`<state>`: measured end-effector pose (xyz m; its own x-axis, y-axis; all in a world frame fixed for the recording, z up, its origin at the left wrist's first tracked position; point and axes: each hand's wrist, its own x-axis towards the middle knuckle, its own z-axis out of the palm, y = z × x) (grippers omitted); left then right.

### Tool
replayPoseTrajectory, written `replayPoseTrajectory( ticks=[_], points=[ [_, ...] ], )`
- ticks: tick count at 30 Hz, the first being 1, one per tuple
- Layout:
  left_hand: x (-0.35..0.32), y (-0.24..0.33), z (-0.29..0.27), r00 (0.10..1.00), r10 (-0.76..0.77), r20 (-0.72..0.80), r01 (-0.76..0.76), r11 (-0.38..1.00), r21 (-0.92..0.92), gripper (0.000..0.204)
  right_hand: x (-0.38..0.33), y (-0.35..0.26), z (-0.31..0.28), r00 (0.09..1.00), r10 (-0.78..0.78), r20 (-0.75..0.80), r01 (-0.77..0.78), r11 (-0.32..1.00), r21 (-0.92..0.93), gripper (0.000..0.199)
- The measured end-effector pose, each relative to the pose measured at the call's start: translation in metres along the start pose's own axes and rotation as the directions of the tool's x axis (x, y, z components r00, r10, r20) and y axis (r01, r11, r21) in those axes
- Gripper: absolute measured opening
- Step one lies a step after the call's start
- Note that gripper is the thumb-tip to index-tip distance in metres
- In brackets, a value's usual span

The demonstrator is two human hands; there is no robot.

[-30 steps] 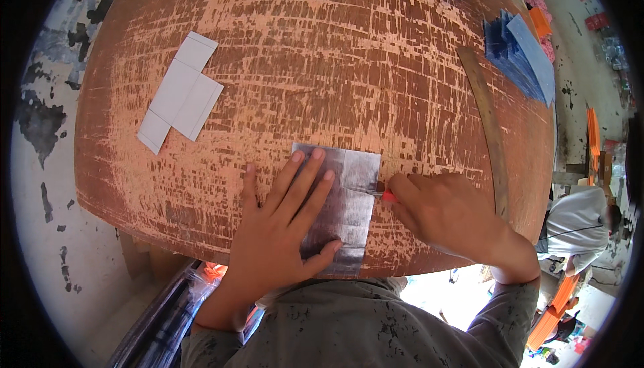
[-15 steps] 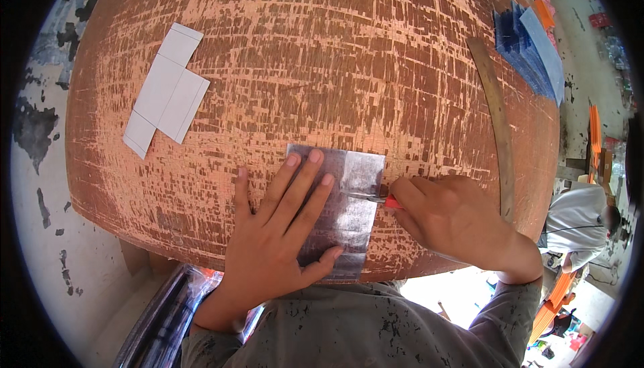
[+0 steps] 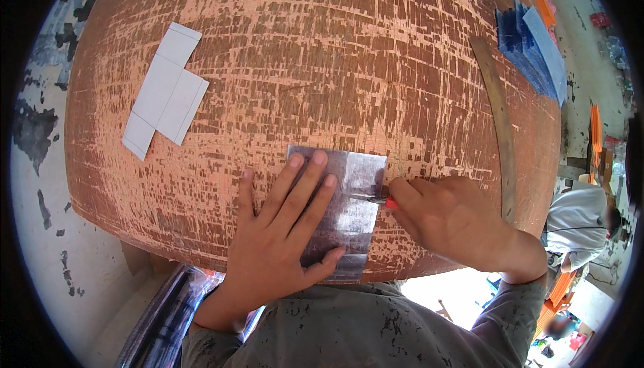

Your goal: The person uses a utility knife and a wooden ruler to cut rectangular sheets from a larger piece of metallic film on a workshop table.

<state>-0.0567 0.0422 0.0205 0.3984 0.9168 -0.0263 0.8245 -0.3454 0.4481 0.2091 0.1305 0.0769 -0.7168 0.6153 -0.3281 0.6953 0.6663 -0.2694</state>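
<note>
Now left hand flat, released, pinning silvery sheet; right hand grasping red-tipped blade.

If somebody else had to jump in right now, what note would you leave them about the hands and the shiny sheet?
Left hand: flat, fingers spread, pressing the shiny sheet onto the worn table.
Right hand: gripping a red-handled blade, tip on the sheet's right part.
Nearby: white cross-shaped cutout at left, metal ruler at right, blue sheets at far right.
Done: sheet laid flat; cut progress is hidden.
Left: finishing the cut appears likely.
</note>
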Motion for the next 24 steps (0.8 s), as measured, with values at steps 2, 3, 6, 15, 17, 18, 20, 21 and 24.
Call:
replayPoseTrajectory(
  ticks=[2,3,6,15,17,18,20,21,24],
  points=[
    [0.000,0.000,0.000,1.000,0.000,0.000,0.000,1.000,-0.005,0.089,0.001,-0.003,-0.005,1.000,0.003,0.022,-0.002,1.000,-0.030,0.022],
    [-0.001,0.001,0.000,1.000,-0.001,-0.001,0.001,1.000,-0.009,0.089,0.001,-0.005,-0.008,0.999,0.003,0.045,0.000,0.998,-0.062,0.023],
    [0.001,0.001,-0.003,1.000,-0.006,0.006,0.006,1.000,-0.020,0.089,0.007,-0.002,-0.022,0.980,-0.046,0.192,0.065,0.994,-0.090,0.031],
    [0.009,0.016,0.010,0.998,-0.061,-0.009,0.062,0.996,0.060,0.100,0.005,0.001,-0.017,0.985,-0.065,0.162,0.073,0.996,-0.048,0.032],
    [0.009,0.015,0.011,0.998,-0.066,-0.007,0.066,0.996,0.063,0.101,0.005,0.002,-0.016,0.985,-0.057,0.163,0.065,0.997,-0.042,0.030],
    [0.010,0.015,0.011,0.997,-0.071,-0.008,0.072,0.995,0.067,0.101,0.005,0.003,-0.017,0.985,-0.051,0.164,0.058,0.997,-0.040,0.027],
    [0.009,0.016,0.010,0.997,-0.077,0.000,0.077,0.995,0.066,0.102,0.004,0.004,-0.015,0.987,-0.045,0.156,0.050,0.998,-0.033,0.025],
    [0.009,0.017,0.010,0.996,-0.085,0.007,0.084,0.994,0.065,0.102,0.003,0.005,-0.014,0.988,-0.040,0.150,0.045,0.999,-0.028,0.022],
    [0.009,0.017,0.010,0.996,-0.089,0.003,0.088,0.994,0.063,0.103,0.000,0.009,-0.014,0.988,-0.050,0.149,0.052,0.999,-0.010,0.018]
  ],
)
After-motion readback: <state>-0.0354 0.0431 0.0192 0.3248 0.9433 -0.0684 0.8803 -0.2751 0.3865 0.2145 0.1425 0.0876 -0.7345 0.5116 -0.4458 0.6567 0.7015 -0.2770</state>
